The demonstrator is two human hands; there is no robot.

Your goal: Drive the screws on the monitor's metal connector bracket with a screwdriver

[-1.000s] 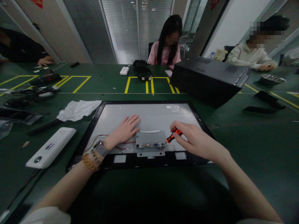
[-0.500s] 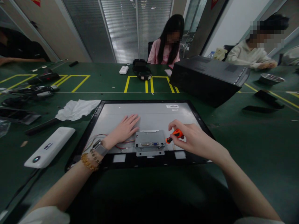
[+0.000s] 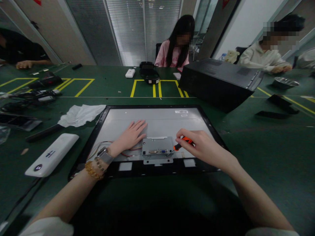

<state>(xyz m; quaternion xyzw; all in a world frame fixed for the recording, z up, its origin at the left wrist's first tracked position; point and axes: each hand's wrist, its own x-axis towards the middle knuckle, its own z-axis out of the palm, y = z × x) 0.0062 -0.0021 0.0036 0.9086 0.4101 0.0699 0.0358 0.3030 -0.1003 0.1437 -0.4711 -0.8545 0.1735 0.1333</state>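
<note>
A flat display panel with a black frame and a grey metal back lies before me on the green table. Near its front edge sits a metal bracket box with video ports on its front face. My left hand rests flat on the panel, fingers spread, its fingertips beside the box. In my right hand is an orange and black screwdriver, gripped by the handle. Its shaft slants down left to the lower right part of the box; the exact tip contact is too small to tell. Thin wires run under my left hand.
A white power bank with a cable and a crumpled white cloth lie at left, near tangled cables. Behind the panel on the right stands a large black casing. A metal bowl is farther right. Several people sit around the table.
My right hand has turned slightly around the screwdriver, its fingers closing more over the handle. My left hand stays in place. At far left, another person's hand has come into fuller view.
</note>
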